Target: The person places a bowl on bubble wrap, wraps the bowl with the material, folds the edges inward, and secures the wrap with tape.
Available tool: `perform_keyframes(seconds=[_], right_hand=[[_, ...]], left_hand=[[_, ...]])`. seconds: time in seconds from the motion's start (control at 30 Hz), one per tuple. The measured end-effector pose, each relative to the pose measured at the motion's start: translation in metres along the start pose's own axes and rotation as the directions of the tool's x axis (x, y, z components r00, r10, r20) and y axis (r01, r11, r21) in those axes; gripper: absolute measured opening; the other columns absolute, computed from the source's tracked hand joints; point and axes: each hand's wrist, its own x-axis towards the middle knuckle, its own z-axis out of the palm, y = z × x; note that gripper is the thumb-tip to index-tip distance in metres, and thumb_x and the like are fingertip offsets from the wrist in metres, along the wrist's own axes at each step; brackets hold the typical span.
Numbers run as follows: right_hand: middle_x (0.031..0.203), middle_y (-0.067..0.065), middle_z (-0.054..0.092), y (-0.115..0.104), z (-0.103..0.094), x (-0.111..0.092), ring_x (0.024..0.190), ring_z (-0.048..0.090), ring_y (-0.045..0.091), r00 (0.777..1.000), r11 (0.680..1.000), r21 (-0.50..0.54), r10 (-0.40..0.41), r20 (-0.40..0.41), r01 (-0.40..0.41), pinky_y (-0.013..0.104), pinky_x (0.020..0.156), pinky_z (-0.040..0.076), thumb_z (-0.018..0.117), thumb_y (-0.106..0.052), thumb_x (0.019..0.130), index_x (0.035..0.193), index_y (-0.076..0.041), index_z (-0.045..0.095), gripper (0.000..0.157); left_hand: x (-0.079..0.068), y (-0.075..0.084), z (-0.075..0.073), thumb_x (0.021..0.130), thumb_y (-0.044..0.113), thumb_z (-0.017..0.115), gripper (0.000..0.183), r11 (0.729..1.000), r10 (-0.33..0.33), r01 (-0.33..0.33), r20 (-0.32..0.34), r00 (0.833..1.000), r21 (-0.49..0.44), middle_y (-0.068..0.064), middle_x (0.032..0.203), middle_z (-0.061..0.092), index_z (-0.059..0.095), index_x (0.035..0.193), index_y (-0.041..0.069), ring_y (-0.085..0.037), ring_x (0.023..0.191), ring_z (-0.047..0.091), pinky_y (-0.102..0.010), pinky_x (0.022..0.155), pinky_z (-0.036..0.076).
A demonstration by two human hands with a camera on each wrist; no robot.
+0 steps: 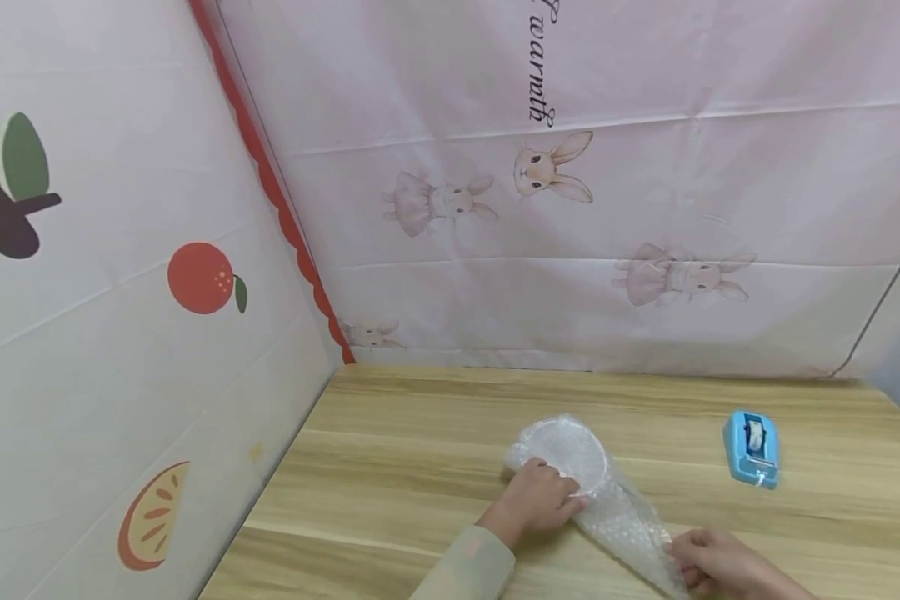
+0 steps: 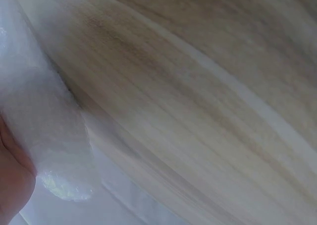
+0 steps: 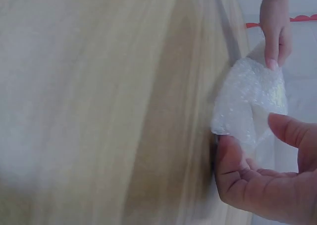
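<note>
A round, disc-like thing wrapped in clear bubble wrap lies on the wooden table, its circular rim showing through. The wrap tapers into a loose tail toward the lower right. My left hand presses on the near side of the round part; in the right wrist view its extended fingers point down onto the wrap. At the tail's edge, my right hand holds the wrap between thumb and fingers, with the fingers under its edge. The left wrist view catches only part of the left hand beside the wrap.
A blue tape dispenser with a roll of tape stands to the right on the wooden table. A printed rabbit cloth hangs behind the table, and a fruit-patterned cloth hangs along the left side.
</note>
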Motion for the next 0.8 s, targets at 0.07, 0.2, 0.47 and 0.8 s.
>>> perform_keyframes(seconds=[0.07, 0.2, 0.47, 0.8], right_hand=[[0.078, -0.001, 0.054, 0.002, 0.002, -0.001, 0.072, 0.050, 0.011, 1.000, 1.000, 0.003, -0.003, -0.002, 0.003, 0.025, 0.066, 0.046, 0.043, -0.022, 0.095, 0.102, 0.009, 0.058, 0.035], [0.070, -0.004, 0.049, 0.005, 0.006, -0.002, 0.062, 0.044, 0.008, 1.000, 1.000, 0.011, -0.005, 0.001, 0.005, 0.020, 0.058, 0.040, 0.048, -0.033, 0.095, 0.091, -0.004, 0.059, 0.032], [0.069, -0.004, 0.049, 0.003, 0.013, -0.004, 0.061, 0.044, 0.007, 1.000, 1.000, 0.024, 0.006, -0.025, -0.005, 0.018, 0.056, 0.039, 0.055, -0.023, 0.090, 0.099, 0.003, 0.060, 0.028], [0.079, 0.000, 0.056, 0.001, 0.021, -0.002, 0.071, 0.051, 0.011, 0.995, 0.998, -0.029, 0.059, -0.081, -0.061, 0.024, 0.064, 0.046, 0.057, -0.022, 0.089, 0.101, 0.005, 0.063, 0.030]], left_hand=[[0.000, 0.000, 0.000, 0.097, 0.050, 0.028, 0.045, 1.000, 0.002, -0.002, 0.000, 1.000, 0.000, 0.017, 0.113, 0.065, 0.060, 0.120, 0.028, -0.003, 0.105, 0.059, -0.023, 0.099, 0.038], [0.000, 0.000, 0.000, 0.097, 0.050, 0.029, 0.045, 1.000, -0.002, 0.002, 0.005, 1.000, -0.012, 0.017, 0.113, 0.065, 0.060, 0.121, 0.028, -0.003, 0.105, 0.059, -0.024, 0.099, 0.038], [0.000, 0.000, 0.000, 0.097, 0.050, 0.029, 0.045, 0.999, -0.008, 0.008, 0.007, 1.000, -0.042, 0.017, 0.115, 0.064, 0.060, 0.121, 0.028, -0.004, 0.107, 0.058, -0.024, 0.101, 0.037], [0.000, -0.001, 0.003, 0.098, 0.049, 0.029, 0.045, 1.000, 0.007, -0.008, -0.015, 1.000, -0.025, 0.016, 0.112, 0.065, 0.061, 0.120, 0.027, -0.004, 0.103, 0.060, -0.023, 0.098, 0.039]])
